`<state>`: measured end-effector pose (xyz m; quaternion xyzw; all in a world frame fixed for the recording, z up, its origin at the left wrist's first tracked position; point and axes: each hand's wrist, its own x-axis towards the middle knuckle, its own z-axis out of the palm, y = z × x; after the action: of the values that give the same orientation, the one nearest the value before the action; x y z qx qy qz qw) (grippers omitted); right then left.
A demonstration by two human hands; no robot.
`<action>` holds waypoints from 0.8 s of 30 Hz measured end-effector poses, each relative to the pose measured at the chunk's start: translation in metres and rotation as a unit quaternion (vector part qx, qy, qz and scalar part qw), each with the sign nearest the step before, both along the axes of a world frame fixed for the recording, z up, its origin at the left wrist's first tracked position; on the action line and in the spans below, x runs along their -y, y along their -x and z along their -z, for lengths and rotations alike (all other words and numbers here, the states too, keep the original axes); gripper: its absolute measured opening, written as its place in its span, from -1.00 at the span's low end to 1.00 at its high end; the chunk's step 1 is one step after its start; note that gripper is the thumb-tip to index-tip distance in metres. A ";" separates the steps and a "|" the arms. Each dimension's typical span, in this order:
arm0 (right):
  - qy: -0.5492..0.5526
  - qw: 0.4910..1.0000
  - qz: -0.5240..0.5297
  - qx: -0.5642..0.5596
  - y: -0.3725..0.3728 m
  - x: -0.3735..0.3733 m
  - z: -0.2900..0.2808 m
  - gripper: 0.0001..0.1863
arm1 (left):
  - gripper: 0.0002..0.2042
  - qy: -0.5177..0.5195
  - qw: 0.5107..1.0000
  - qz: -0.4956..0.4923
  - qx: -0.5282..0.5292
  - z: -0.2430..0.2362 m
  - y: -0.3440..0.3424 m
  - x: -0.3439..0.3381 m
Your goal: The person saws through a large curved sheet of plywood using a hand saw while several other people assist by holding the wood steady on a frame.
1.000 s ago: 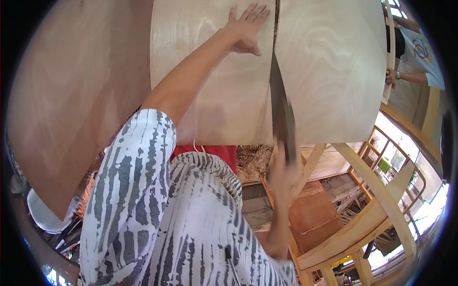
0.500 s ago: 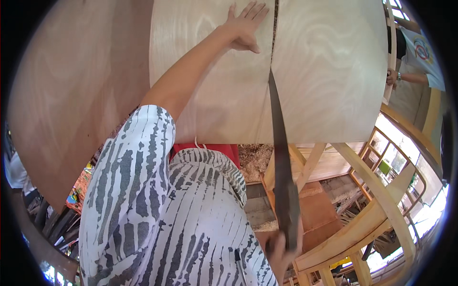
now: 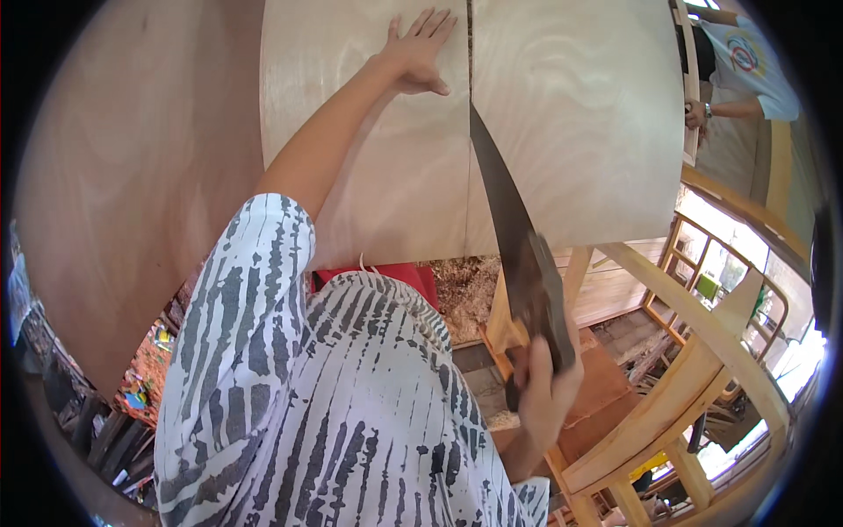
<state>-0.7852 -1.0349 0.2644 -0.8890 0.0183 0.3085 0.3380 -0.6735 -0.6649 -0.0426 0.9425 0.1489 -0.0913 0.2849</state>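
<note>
My left hand (image 3: pixel 414 54) lies flat with fingers spread on the pale plywood sheet (image 3: pixel 360 184), just left of a narrow cut (image 3: pixel 471 53) running toward the far edge. Wrapped round the handle of a handsaw (image 3: pixel 514 220) is my right hand (image 3: pixel 546 378), low in front of the sheet's near edge. The saw's long dark blade slants up and to the left, and its tip meets the line of the cut. A thin straight line continues from the blade tip down to the near edge. Part of the saw handle is hidden by my fingers.
A browner plywood sheet (image 3: pixel 149 158) stands at the left. Wooden chair-like frames (image 3: pixel 667 395) fill the lower right. Wood shavings (image 3: pixel 465 303) lie on the floor below the sheet. At the far right, another person's hand (image 3: pixel 696 115) rests on a wooden frame.
My right hand has moved up and forward with the saw, whose handle end is now nearer the sheet. The view has shifted slightly; my left hand stays flat on the plywood.
</note>
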 end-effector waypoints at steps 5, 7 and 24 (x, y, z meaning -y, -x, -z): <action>-0.058 0.997 0.042 0.004 0.045 0.046 -0.009 -0.40 | 0.19 -0.018 0.963 -0.247 0.104 0.040 0.055 0.006; -0.037 0.999 -0.007 0.039 0.042 0.040 -0.009 -0.40 | 0.11 -0.002 0.891 -0.440 0.113 0.046 0.136 0.019; -0.040 0.998 -0.048 0.026 0.050 0.052 0.007 -0.37 | -0.01 -0.048 0.906 -0.421 0.007 0.058 0.226 -0.002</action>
<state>-0.8352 -1.0865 0.2570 -0.8825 -0.0458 0.3015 0.3582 -0.8994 -0.6626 -0.1003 0.8052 0.5342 0.0514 0.2521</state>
